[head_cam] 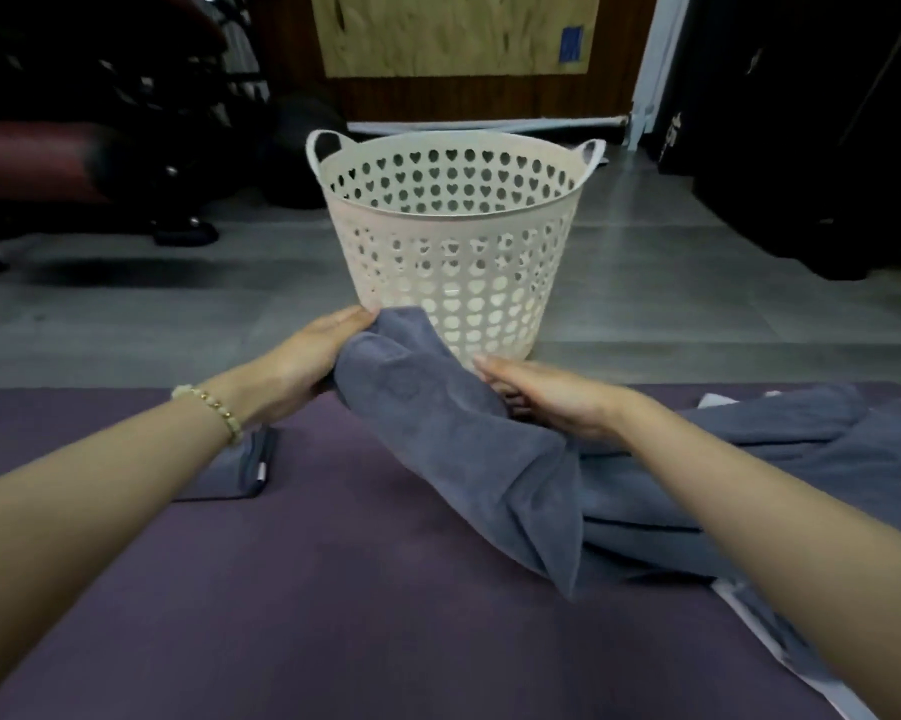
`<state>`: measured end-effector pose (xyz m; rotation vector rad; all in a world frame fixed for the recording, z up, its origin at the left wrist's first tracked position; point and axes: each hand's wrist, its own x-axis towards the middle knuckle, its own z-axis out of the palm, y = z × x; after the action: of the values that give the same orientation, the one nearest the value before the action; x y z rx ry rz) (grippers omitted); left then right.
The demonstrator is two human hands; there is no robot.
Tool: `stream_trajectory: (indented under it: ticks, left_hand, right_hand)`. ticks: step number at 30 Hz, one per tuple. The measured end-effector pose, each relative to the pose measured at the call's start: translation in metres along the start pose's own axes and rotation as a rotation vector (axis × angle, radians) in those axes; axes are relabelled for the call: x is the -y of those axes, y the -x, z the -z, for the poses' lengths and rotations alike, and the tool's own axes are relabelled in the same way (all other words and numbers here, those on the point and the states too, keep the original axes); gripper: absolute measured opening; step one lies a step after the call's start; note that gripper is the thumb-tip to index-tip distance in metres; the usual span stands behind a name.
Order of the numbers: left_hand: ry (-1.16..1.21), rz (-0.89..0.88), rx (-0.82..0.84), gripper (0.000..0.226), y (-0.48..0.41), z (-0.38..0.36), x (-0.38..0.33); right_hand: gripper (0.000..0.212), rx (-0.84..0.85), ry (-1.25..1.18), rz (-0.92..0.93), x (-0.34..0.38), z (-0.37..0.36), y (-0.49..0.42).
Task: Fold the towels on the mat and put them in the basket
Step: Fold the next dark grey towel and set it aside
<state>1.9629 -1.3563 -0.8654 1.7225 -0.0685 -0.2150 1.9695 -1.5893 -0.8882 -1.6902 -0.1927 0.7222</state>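
Note:
A white plastic basket with heart-shaped holes stands on the floor just beyond the purple mat. Between my hands, in front of the basket's base, a bunched grey towel is raised off the mat, and its loose end hangs down toward me. My left hand holds the towel's far left end, close to the basket wall. My right hand holds its right side, with fingers tucked under the cloth. A small folded grey towel lies on the mat, partly under my left forearm.
More grey towels lie in a loose heap on the right of the mat, over a white sheet. Grey tiled floor surrounds the basket. Dark furniture stands at the back left, a wooden door behind.

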Motion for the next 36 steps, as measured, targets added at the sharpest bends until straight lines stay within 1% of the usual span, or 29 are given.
stream_trajectory:
  ticks: [1,3,5,7,8,10,12,13,15,17,18,20,22,24,26,27,28,29,30,31,32,33,34,36]
  left_hand:
    - [-0.026,0.04,-0.01,0.035,0.01,0.017,0.015]
    - [-0.168,0.113,-0.065,0.036,0.029,0.044,0.055]
    - [-0.345,0.201,-0.157,0.036,0.048,0.066,0.107]
    - [-0.404,0.311,-0.22,0.031,0.068,0.078,0.158]
    - [-0.417,0.36,-0.248,0.028,0.077,0.079,0.178]
    - [-0.475,0.421,-0.291,0.028,0.091,0.073,0.209]
    - [-0.503,0.423,-0.25,0.03,0.098,0.063,0.227]
    - [-0.528,0.417,-0.196,0.03,0.1,0.057,0.232]
    - [-0.557,0.376,-0.121,0.031,0.1,0.046,0.237]
    - [-0.518,0.342,-0.107,0.027,0.097,0.036,0.231]
    - [-0.501,0.345,-0.112,0.028,0.095,0.032,0.226]
    - [-0.425,0.42,-0.15,0.036,0.087,0.031,0.221]
    - [-0.293,0.557,-0.146,0.053,0.085,0.034,0.217]
    - [-0.142,0.682,-0.117,0.069,0.086,0.041,0.212]
    - [0.095,0.742,-0.094,0.081,0.09,0.048,0.21]
    - [0.205,0.744,-0.074,0.083,0.094,0.051,0.209]
    - [0.274,0.718,-0.064,0.08,0.098,0.053,0.207]
    - [0.288,0.681,-0.085,0.072,0.103,0.055,0.207]
    - [0.244,0.645,-0.151,0.063,0.107,0.057,0.208]
    - [0.179,0.605,-0.267,0.054,0.112,0.06,0.21]
    - [0.135,0.576,-0.399,0.048,0.117,0.065,0.212]
    - [0.126,0.564,-0.492,0.044,0.123,0.072,0.214]
    - [0.13,0.555,-0.548,0.041,0.131,0.081,0.216]
    - [0.068,0.544,-0.597,0.037,0.152,0.101,0.219]
  right_hand:
    - [0.037,0.038,0.038,-0.051,-0.008,-0.011,-0.008]
    - [0.046,0.069,0.186,-0.156,-0.03,-0.031,-0.022]
    - [0.057,0.02,0.383,-0.209,-0.058,-0.046,-0.034]
    - [0.066,-0.044,0.48,-0.285,-0.091,-0.059,-0.044]
    - [0.066,-0.046,0.476,-0.34,-0.107,-0.064,-0.047]
    - [0.063,-0.051,0.377,-0.462,-0.137,-0.077,-0.05]
    - [0.061,-0.075,0.255,-0.527,-0.162,-0.089,-0.052]
    - [0.058,-0.09,0.209,-0.528,-0.171,-0.095,-0.054]
    - [0.046,-0.133,0.122,-0.489,-0.184,-0.107,-0.061]
    - [0.038,-0.2,-0.003,-0.446,-0.188,-0.115,-0.069]
    - [0.039,-0.217,-0.093,-0.426,-0.188,-0.119,-0.074]
    - [0.039,-0.213,-0.262,-0.383,-0.186,-0.127,-0.081]
    - [0.034,-0.19,-0.34,-0.306,-0.182,-0.14,-0.086]
    - [0.032,-0.101,-0.342,-0.239,-0.174,-0.158,-0.086]
    - [0.035,0.092,-0.24,-0.193,-0.165,-0.18,-0.081]
    - [0.034,0.209,-0.173,-0.181,-0.162,-0.189,-0.079]
    - [0.032,0.322,-0.127,-0.184,-0.16,-0.197,-0.077]
    - [0.028,0.405,-0.101,-0.212,-0.158,-0.202,-0.077]
    - [0.025,0.448,-0.097,-0.249,-0.153,-0.205,-0.076]
    - [0.022,0.449,-0.106,-0.273,-0.15,-0.204,-0.077]
    - [0.022,0.413,-0.133,-0.278,-0.146,-0.202,-0.079]
    - [0.024,0.335,-0.153,-0.264,-0.144,-0.199,-0.084]
    - [0.024,0.241,-0.17,-0.238,-0.142,-0.196,-0.088]
    - [0.02,0.041,-0.132,-0.155,-0.141,-0.192,-0.1]
